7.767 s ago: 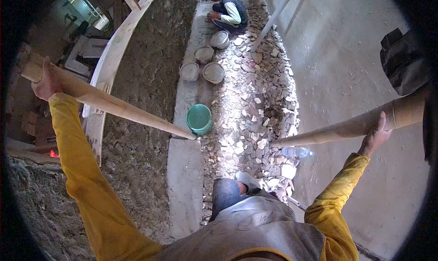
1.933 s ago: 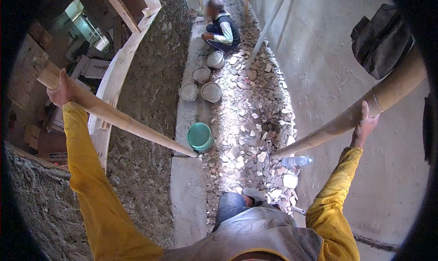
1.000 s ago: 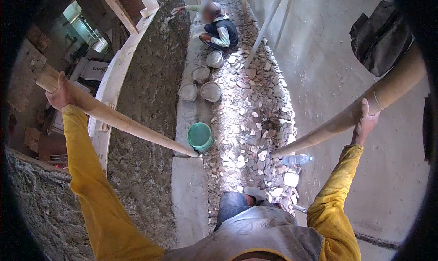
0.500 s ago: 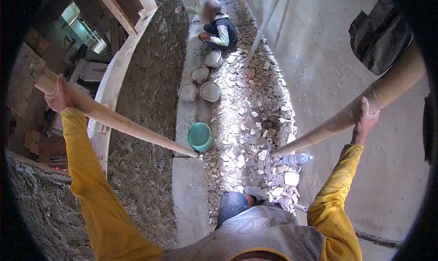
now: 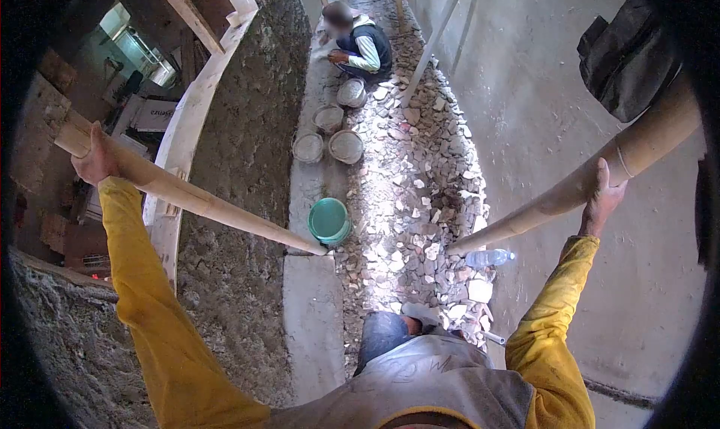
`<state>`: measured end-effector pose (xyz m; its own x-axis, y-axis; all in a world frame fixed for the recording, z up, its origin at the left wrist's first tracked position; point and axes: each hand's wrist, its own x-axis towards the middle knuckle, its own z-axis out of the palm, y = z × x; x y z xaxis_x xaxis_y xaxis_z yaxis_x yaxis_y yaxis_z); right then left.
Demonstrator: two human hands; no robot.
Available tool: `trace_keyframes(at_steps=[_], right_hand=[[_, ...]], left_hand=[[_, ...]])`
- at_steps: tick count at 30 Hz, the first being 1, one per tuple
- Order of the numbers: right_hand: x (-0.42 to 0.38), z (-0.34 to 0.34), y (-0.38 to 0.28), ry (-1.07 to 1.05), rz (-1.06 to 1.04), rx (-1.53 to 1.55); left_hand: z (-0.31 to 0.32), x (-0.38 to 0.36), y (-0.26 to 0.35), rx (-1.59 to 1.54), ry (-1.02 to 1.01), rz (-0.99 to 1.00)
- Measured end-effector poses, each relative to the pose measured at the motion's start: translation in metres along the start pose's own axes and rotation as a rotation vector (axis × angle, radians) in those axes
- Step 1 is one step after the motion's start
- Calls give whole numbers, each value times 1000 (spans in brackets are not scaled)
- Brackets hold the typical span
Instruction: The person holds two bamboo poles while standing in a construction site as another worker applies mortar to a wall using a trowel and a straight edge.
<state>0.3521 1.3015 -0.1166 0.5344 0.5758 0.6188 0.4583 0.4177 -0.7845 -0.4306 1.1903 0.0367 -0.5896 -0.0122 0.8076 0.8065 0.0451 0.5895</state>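
Co-worker [image 5: 352, 43] now crouched lower — pale, smooth poles [image 5: 202, 200].

— How's my feed looking?

— Daylit, fairly even. I see one hard sunlit strip along the stone rubble [image 5: 420, 196], nearly blown out near its middle.

— Shadows?

— Soft elsewhere; the opening at upper left is dim with a bright patch inside. My fisheye lens bends the wooden pole [image 5: 195, 196] and blacks out the corners. The centre is sharp, the edges smear slightly.
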Motion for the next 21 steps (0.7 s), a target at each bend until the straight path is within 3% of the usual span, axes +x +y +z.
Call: trace_keyframes(at_steps=[8, 18, 21], right_hand=[[0, 0, 1, 6, 7, -8], [0, 0, 4, 17, -8, -29], [0, 1, 3, 18, -6, -33]], left_hand=[[-2, -9, 20, 79, 60, -17], [2, 12, -16, 159, 76, 42], [1, -3, 7, 40, 61, -60]])
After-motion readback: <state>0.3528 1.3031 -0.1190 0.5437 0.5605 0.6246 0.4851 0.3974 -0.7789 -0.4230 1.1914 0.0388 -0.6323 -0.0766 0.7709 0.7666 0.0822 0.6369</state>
